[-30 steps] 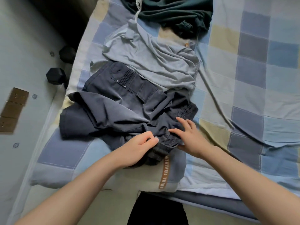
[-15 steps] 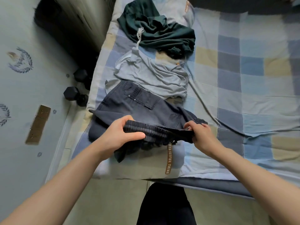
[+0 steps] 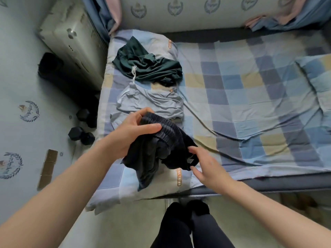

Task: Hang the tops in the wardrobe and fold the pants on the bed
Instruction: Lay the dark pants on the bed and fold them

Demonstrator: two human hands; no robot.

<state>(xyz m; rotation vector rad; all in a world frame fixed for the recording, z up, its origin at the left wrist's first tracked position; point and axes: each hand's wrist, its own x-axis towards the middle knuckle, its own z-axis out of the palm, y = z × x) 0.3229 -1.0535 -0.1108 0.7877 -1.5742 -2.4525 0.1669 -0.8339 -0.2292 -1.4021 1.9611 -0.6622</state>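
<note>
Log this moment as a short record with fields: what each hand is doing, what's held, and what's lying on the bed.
left hand: grip closed on the waistband of the dark pants, lifted off the bed
right hand: open, fingers at the pants' lower edge, not gripping
pants: bunched, hanging from the left hand, not yet folded
grey garment: lying crumpled on the bed, beyond the pants
green garment: crumpled, farther back near the pillow end
bed: checked sheet
floor at left: dumbbells
</note>
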